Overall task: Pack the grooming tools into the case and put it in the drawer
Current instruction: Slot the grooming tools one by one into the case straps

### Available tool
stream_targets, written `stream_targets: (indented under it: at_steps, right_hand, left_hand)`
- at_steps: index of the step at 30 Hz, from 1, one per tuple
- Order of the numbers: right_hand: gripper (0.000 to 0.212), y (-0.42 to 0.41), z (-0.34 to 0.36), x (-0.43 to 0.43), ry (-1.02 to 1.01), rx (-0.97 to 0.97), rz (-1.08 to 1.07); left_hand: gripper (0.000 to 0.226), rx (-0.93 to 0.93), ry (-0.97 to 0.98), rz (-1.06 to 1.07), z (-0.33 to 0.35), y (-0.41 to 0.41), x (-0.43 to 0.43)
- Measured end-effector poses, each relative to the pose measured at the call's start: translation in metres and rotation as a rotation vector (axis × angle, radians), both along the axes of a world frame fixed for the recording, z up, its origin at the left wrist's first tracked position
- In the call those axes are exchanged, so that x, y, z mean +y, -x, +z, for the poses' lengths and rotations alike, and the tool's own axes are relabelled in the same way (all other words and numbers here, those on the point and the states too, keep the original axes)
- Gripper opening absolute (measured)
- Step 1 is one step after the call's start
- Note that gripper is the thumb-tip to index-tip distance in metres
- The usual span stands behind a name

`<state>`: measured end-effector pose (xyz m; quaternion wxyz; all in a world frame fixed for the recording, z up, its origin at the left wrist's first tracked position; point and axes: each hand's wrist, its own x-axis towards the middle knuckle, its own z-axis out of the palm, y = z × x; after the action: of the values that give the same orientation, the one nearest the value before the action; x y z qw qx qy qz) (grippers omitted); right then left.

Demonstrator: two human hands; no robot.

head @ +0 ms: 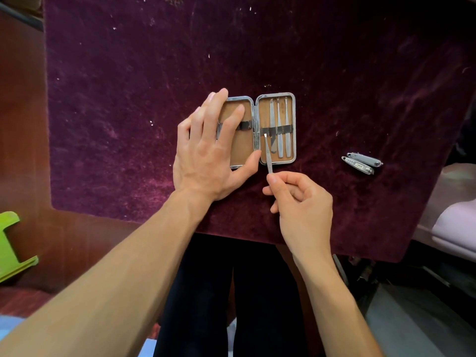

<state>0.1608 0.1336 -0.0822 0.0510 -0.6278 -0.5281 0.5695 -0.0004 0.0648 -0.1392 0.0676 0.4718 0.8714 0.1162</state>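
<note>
A small metal-framed case (293,124) lies open on the dark purple velvet tabletop (128,99), tan lining up. Three slim steel tools (279,117) sit under the black elastic band in its right half. My left hand (208,150) lies flat on the left half, pressing it down. My right hand (301,202) pinches the lower end of a thin metal nail file (268,153), whose tip points at the band in the right half. Two nail clippers (360,162) lie side by side on the velvet to the right of the case.
The tabletop ends just in front of my dark-trousered legs. A green plastic object (13,248) sits low at the left on the reddish-brown floor. Pale pink fabric (453,228) lies at the right edge, with dark clutter below it.
</note>
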Motion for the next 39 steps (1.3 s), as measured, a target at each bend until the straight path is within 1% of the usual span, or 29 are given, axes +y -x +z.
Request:
stream_targets:
  at_steps: [6,11,17,22,24,26,28,29,31,35,39]
  right_hand:
    - [0.009,0.011,-0.003,0.002,-0.015,0.006,-0.030]
    - [0.041,0.024,-0.006,0.005,-0.039,-0.034,-0.078]
    - [0.053,0.032,-0.005,0.016,-0.102,-0.087,-0.098]
    - [0.062,0.036,-0.008,0.024,-0.232,-0.179,-0.019]
    - [0.058,0.035,-0.008,0.026,-0.291,-0.172,0.023]
    - [0.044,0.032,-0.008,0.029,-0.365,-0.111,0.097]
    - [0.030,0.028,-0.006,0.033,-0.448,-0.057,0.245]
    - [0.029,0.025,-0.005,0.037,-0.478,-0.048,0.332]
    - [0.038,0.020,-0.005,0.046,-0.488,-0.049,0.476]
    - [0.055,0.017,-0.003,0.063,-0.462,-0.056,0.655]
    - [0.060,0.025,-0.002,0.074,-0.473,-0.051,0.742]
  left_hand:
    - [0.068,-0.004,0.000,0.004,0.000,0.000,0.000]
    - [0.068,-0.015,0.004,0.006,0.001,0.001,0.000]
    - [0.068,-0.010,0.008,0.005,0.001,0.000,0.000]
    - [0.069,-0.011,0.001,0.005,0.000,0.000,-0.001]
    - [0.069,-0.009,-0.002,0.003,0.000,0.000,0.000]
    - [0.068,-0.008,-0.006,0.001,-0.001,0.000,-0.001]
    - [0.068,-0.007,-0.007,-0.002,-0.001,0.000,-0.001]
    - [0.068,-0.007,-0.006,-0.004,-0.001,0.000,-0.001]
    - [0.068,-0.008,-0.003,-0.005,-0.001,0.000,-0.001]
    - [0.068,-0.008,0.003,-0.007,-0.001,0.000,-0.001]
    - [0.068,-0.013,0.002,-0.006,-0.002,0.000,-0.001]
